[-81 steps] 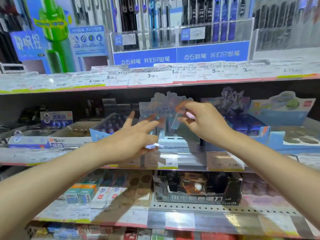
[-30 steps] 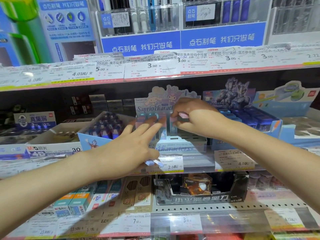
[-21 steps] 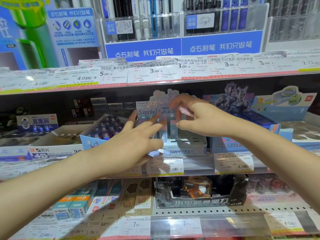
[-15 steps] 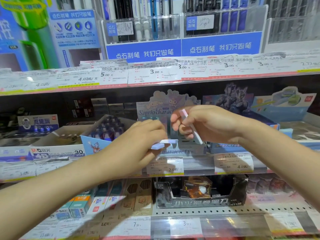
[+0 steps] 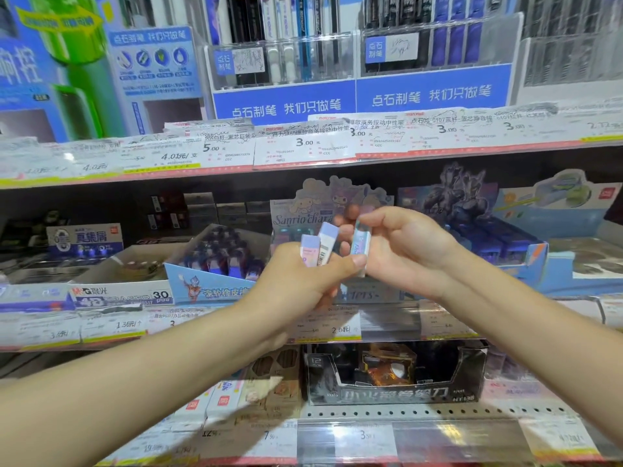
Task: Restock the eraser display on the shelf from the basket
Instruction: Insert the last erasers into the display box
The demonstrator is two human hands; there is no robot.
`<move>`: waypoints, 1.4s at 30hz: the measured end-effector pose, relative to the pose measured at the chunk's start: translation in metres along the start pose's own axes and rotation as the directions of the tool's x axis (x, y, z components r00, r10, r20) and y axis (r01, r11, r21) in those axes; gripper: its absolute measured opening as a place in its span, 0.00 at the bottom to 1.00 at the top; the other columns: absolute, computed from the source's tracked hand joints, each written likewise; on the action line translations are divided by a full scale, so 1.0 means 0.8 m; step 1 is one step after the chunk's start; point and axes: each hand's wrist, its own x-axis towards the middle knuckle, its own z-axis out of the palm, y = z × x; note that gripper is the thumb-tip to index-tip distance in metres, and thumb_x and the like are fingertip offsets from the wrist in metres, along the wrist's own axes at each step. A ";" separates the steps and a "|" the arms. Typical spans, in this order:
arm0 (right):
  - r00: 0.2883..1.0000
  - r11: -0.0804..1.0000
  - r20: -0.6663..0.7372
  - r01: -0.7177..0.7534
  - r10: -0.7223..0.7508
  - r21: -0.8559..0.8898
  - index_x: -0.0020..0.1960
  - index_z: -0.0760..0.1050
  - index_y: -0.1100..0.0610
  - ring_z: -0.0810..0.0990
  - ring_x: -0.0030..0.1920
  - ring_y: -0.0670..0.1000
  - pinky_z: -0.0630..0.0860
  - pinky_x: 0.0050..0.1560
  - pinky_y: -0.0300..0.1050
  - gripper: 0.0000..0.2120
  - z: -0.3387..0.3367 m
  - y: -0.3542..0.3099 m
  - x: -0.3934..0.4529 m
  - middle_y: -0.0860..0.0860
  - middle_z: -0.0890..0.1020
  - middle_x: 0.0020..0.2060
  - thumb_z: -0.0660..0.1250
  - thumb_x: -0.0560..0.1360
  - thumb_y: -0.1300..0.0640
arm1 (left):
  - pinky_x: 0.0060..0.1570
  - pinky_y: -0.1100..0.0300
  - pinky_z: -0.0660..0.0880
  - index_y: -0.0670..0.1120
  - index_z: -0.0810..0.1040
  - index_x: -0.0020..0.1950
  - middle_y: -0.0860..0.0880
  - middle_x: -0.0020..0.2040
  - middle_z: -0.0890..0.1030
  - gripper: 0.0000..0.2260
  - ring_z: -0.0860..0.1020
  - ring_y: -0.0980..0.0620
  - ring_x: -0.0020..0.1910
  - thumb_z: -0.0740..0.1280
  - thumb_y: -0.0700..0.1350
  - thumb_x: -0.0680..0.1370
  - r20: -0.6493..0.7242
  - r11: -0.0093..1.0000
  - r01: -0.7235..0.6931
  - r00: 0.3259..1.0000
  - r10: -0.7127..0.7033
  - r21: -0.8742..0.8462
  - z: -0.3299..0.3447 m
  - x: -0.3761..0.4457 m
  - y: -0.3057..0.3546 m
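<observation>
Hands meet in front of the pastel cartoon-character cardboard eraser display (image 5: 332, 210) on the middle shelf (image 5: 387, 323). Left hand (image 5: 303, 281) is curled closed around 2 small rectangular erasers in lilac-and-white paper sleeves (image 5: 318, 246), tops sticking up between thumb and fingers. Right hand (image 5: 401, 251) pinches 1 pale blue sleeved eraser (image 5: 360, 242) upright, fingers wrapped round it, touching the left thumb. Looks like a hand-to-hand pass, stock staged for slotting in. Basket not in view.

Risks, as I judge them:
- Left grip on 2 erasers is shallow, and the smooth sleeves sit side by side. Any regrip during the pass could let 1 slide out and drop to the lower shelf or floor.
- Display slots are hidden behind both hands, so placement is near-blind. Could land in the wrong row or tip neighbours.
- Blue Ultraman-print eraser box (image 5: 215, 267) sits just beside on the left. Easy to clip it with the left forearm while reaching in.
</observation>
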 end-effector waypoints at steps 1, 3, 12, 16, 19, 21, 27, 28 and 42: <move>1.000 0.999 0.019 -0.001 0.000 0.054 0.39 0.68 0.60 0.75 0.32 0.48 0.75 0.33 0.39 0.10 0.002 0.001 0.000 0.55 0.76 0.36 0.50 0.73 0.66 | 0.24 0.64 0.62 0.31 0.77 0.44 0.51 0.23 0.68 0.15 0.63 0.55 0.22 0.71 0.44 0.72 -0.025 1.000 -0.017 1.000 0.017 -0.006 0.001 0.002 -0.001; 0.999 0.991 0.048 0.006 -0.013 0.130 0.39 0.68 0.60 0.75 0.31 0.48 0.75 0.31 0.38 0.06 0.004 0.003 0.000 0.54 0.76 0.34 0.54 0.68 0.65 | 0.25 0.63 0.61 0.29 0.76 0.46 0.50 0.24 0.69 0.18 0.63 0.54 0.22 0.72 0.44 0.71 -0.046 1.000 -0.017 0.999 0.016 -0.023 0.002 0.005 0.000; 0.971 0.885 0.055 0.233 -0.231 -0.404 0.48 0.76 0.59 0.79 0.40 0.50 0.76 0.44 0.42 0.15 0.005 -0.005 -0.008 0.54 0.78 0.40 0.55 0.73 0.72 | 0.23 0.68 0.64 0.45 0.73 0.27 0.51 0.22 0.71 0.15 0.65 0.56 0.21 0.71 0.44 0.72 -0.081 0.997 -0.074 0.994 0.076 0.032 -0.002 0.005 0.001; 0.919 0.673 0.100 0.350 -0.381 -0.652 0.54 0.70 0.53 0.80 0.37 0.43 0.79 0.40 0.36 0.19 0.000 -0.005 -0.010 0.50 0.78 0.43 0.63 0.72 0.73 | 0.23 0.68 0.64 0.43 0.74 0.29 0.49 0.22 0.72 0.14 0.65 0.56 0.21 0.70 0.44 0.73 -0.123 0.994 -0.098 0.987 0.102 0.043 -0.003 0.007 -0.001; 0.877 0.524 0.141 0.396 -0.459 -0.754 0.54 0.70 0.55 0.79 0.37 0.44 0.78 0.42 0.37 0.17 -0.004 -0.007 -0.006 0.49 0.77 0.43 0.65 0.71 0.72 | 0.23 0.68 0.65 0.42 0.76 0.33 0.49 0.24 0.78 0.14 0.66 0.56 0.21 0.65 0.46 0.77 -0.079 0.994 -0.079 0.993 0.085 0.075 -0.006 0.010 0.000; 0.850 0.436 0.143 0.396 -0.507 -0.808 0.53 0.69 0.56 0.78 0.38 0.46 0.77 0.43 0.40 0.17 -0.010 -0.014 -0.001 0.50 0.76 0.43 0.65 0.71 0.72 | 0.26 0.69 0.65 0.39 0.80 0.37 0.48 0.25 0.80 0.16 0.68 0.57 0.21 0.63 0.48 0.78 -0.051 0.967 -0.122 0.989 0.136 0.222 -0.014 0.013 -0.001; 0.850 0.204 0.169 0.304 -0.499 -0.930 0.49 0.66 0.53 0.73 0.35 0.43 0.72 0.41 0.36 0.15 -0.028 -0.015 0.016 0.46 0.72 0.41 0.67 0.71 0.69 | 0.35 0.72 0.65 0.40 0.72 0.29 0.54 0.22 0.70 0.19 0.78 0.66 0.41 0.61 0.44 0.79 0.250 0.555 -0.482 0.861 0.443 0.678 -0.041 0.014 0.004; 0.857 0.178 0.175 0.293 -0.485 -0.939 0.49 0.66 0.54 0.73 0.36 0.45 0.72 0.40 0.36 0.15 -0.028 -0.012 0.018 0.45 0.71 0.41 0.67 0.71 0.69 | 0.36 0.65 0.67 0.41 0.72 0.30 0.53 0.27 0.71 0.18 0.78 0.60 0.38 0.58 0.45 0.78 0.314 0.451 -0.522 0.832 0.458 0.724 -0.046 0.017 0.002; 0.885 -0.004 0.248 0.268 -0.394 -0.963 0.46 0.66 0.50 0.81 0.42 0.53 0.78 0.47 0.47 0.15 -0.029 -0.006 0.020 0.53 0.76 0.48 0.68 0.71 0.66 | 0.55 0.53 0.73 0.40 0.79 0.38 0.44 0.60 0.80 0.10 0.68 0.60 0.67 0.61 0.41 0.75 0.513 0.299 -0.541 0.841 0.171 0.786 -0.077 0.037 -0.008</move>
